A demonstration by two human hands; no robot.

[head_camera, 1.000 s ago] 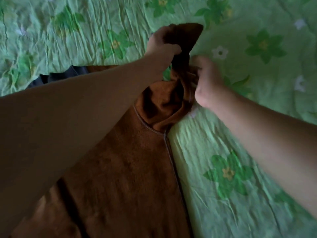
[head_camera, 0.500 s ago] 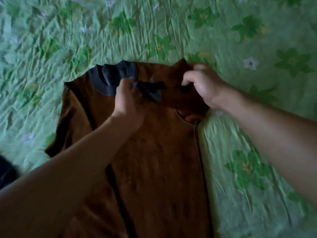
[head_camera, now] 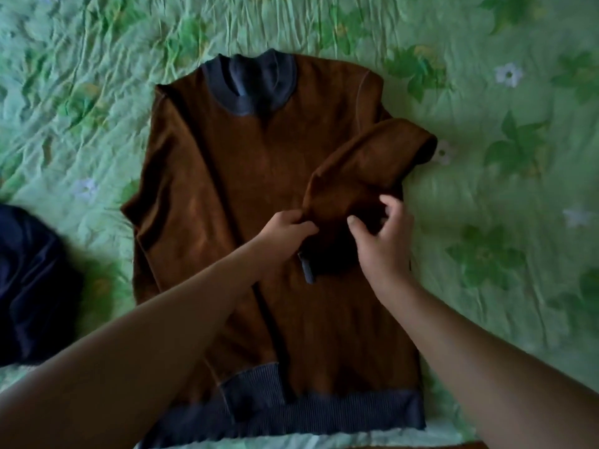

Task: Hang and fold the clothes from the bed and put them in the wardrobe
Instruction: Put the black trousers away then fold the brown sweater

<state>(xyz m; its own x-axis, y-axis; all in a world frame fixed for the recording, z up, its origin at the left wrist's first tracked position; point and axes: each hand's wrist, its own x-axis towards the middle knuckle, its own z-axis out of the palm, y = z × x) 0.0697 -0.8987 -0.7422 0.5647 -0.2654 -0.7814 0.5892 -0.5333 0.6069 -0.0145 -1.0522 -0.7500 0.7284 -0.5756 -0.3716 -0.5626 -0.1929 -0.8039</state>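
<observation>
Sleeve point(head_camera: 363, 163) now across sweater point(head_camera: 233, 176), left hand point(head_camera: 285, 231), right hand point(head_camera: 382, 244) gripping

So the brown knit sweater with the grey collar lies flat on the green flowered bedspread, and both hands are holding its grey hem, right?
Not the grey hem: in the head view the left hand and right hand hold its folded brown sleeve, laid across the brown knit sweater on the green flowered bedspread.
</observation>
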